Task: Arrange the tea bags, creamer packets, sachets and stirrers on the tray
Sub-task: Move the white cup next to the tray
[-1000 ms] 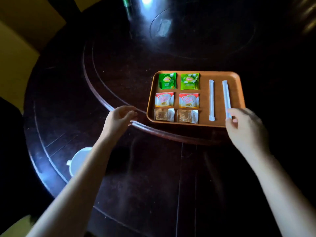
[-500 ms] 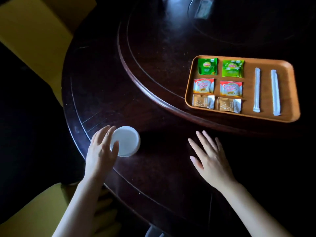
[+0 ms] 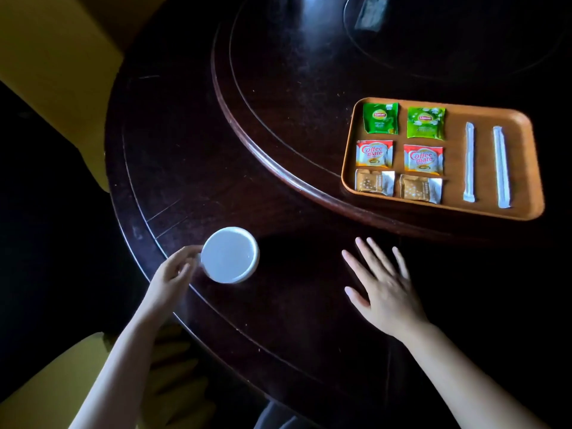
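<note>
head view: i see my left hand (image 3: 173,274) at the near edge of the dark round wooden table (image 3: 216,150), its fingers pinched on the small handle of a white round ceramic cup (image 3: 229,255) that stands on the table. my right hand (image 3: 383,289) is released, fingers spread flat above the table, holding nothing, well apart from the cup. the orange-brown rectangular wooden tray (image 3: 526,168) sits further away to the right, on the raised inner ring of the table. on it two green lipton tea bags (image 3: 380,118) lie side by side in the far row, two red-and-white coffee mate creamer packets (image 3: 374,153) in the middle row, and two golden-brown sachets (image 3: 374,182) with white ends in the near row. right of these, two long white paper-wrapped stirrers (image 3: 469,162) lie almost parallel, apart from each other. yellow chair cushions (image 3: 55,72) show at the left.
</note>
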